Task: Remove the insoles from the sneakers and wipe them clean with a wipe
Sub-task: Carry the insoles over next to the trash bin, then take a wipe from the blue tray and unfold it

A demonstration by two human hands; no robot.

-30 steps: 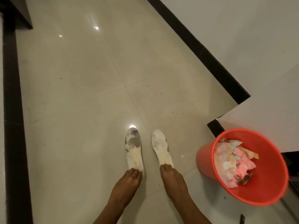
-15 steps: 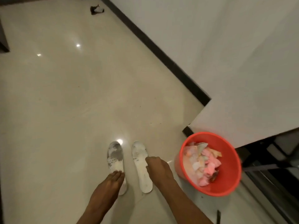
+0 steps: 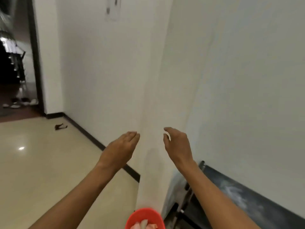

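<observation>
Red bucket (image 3: 145,212) sits nearest, at the bottom edge, with pale and pink scraps inside. Both my hands are raised and empty: left hand (image 3: 120,149) flat with fingers straight and together, right hand (image 3: 177,146) loosely curved around nothing. Beyond them is the white wall corner (image 3: 153,96). The insoles? Can't tell where they lie. Far left, a dark doorway (image 3: 16,71).

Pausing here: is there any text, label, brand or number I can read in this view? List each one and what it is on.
No text can be read.
Wall plate: two dark marks, too blurred to read.
Red bin: no print shows on the visible part.
Left hand and right hand: both open, holding nothing printed.
</observation>
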